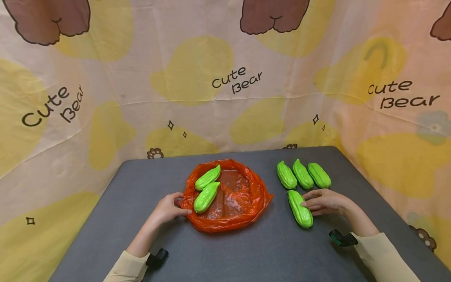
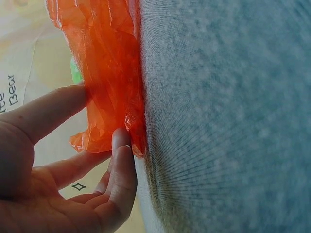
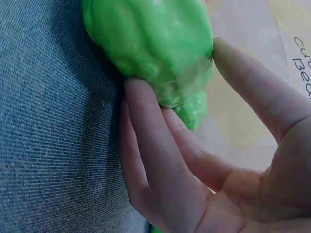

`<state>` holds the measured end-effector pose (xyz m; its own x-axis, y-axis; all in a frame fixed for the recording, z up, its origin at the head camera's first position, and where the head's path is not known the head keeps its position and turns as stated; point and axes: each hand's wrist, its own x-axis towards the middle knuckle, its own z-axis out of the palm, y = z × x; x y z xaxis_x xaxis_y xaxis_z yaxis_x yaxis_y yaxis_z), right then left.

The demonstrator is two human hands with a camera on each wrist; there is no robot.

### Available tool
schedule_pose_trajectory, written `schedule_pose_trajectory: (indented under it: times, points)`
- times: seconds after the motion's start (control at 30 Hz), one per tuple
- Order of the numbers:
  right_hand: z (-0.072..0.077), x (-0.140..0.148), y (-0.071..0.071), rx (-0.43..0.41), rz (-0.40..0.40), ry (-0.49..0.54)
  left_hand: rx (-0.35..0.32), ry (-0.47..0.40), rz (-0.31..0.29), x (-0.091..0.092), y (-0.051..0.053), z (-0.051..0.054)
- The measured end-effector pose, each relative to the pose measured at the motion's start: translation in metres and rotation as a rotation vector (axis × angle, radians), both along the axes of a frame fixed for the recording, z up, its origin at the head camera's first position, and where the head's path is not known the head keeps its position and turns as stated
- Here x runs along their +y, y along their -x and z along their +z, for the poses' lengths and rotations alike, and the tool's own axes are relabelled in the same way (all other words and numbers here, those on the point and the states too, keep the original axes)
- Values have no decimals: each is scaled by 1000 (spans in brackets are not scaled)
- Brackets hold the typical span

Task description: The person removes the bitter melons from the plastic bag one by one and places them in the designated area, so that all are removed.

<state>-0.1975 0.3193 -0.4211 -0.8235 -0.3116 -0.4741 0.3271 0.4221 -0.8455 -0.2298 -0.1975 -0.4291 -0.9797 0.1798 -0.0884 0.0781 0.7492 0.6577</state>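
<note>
Cream sleeves (image 1: pixel 384 256): lay nearest.
Left hand (image 1: pixel 167 208): held the red plastic bag (image 1: pixel 262 199) at its edge.
Right hand (image 1: pixel 327 201): pinched a green bitter melon (image 1: pixel 297 211).

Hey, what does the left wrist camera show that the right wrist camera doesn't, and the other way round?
Only the left wrist view shows the left hand, its fingers touching a plainly visible red bag. A reddish sliver at the right view's top edge is too small to identify.

Only the right wrist view shows the right hand, its fingers touching a green vegetable close up.

Both share the table, the patterned cloth and something green, just a green sliver beside the bag in the left view.
</note>
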Motion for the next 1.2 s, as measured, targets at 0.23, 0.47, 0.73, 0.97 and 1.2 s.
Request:
schedule_pose_trajectory:
  times: [0.23, 0.47, 0.73, 0.97, 1.2]
  points:
    - [-1, 2, 1, -3, 12, 14, -7, -3, 1, 0, 0, -1]
    - [-3, 4, 3, -2, 9, 43, -12, -7, 8, 0, 1, -1]
    - [-4, 5, 4, -4, 3, 71, -13, 4, 9, 0, 1, -1]
    - [-2, 6, 2, -2, 9, 77, -17, 12, 8, 0, 2, -1]
    - [-1, 7, 2, 1, 12, 66, -17, 16, 4, 0, 3, -1]
